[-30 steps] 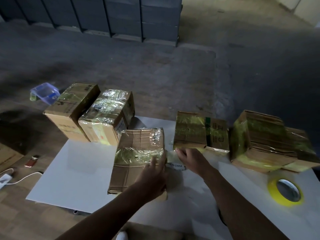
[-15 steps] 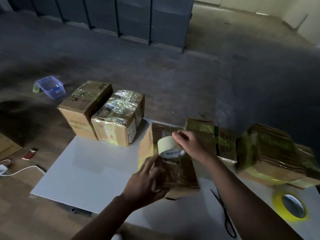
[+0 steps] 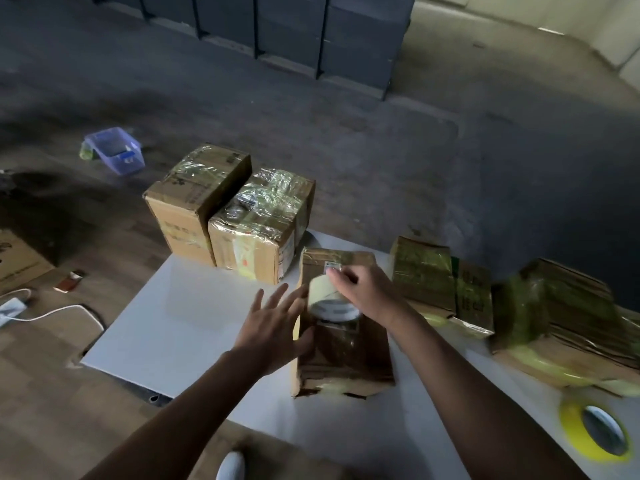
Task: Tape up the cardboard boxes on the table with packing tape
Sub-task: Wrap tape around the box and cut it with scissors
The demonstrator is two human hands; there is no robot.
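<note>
Cardboard box (image 3: 343,355) at centre of white bench (image 3: 194,323), long axis running away from viewer, top face glossy with clear film, near end ragged and pale-taped. Pale tape roll (image 3: 327,301) standing on edge upon far half of box top, printed side turned toward viewer. Right hand (image 3: 367,292) over roll from the right, fingers curled round its rim in a firm grip. Left hand (image 3: 273,327) spread, fingers straight and fanned, palm against upper left edge of box, nothing pinched.

Two wrapped boxes at far left corner of bench, side by side and touching: brown box (image 3: 197,202) at left, film-covered box (image 3: 263,223) at right, the latter just beside far end of central box; support beneath them not discernible. Green-tinted box (image 3: 440,282) to the right of right hand, near central box but apart from it. Bundle of flattened cardboard (image 3: 568,323), bound in yellow-green film, at far right. Yellow tape roll (image 3: 599,433) lying flat on bench at near right, blurred.

On floor: blue plastic tub (image 3: 114,150) well beyond brown box; white cable (image 3: 62,311) at left; white shoe tip (image 3: 230,465) at bottom edge.
</note>
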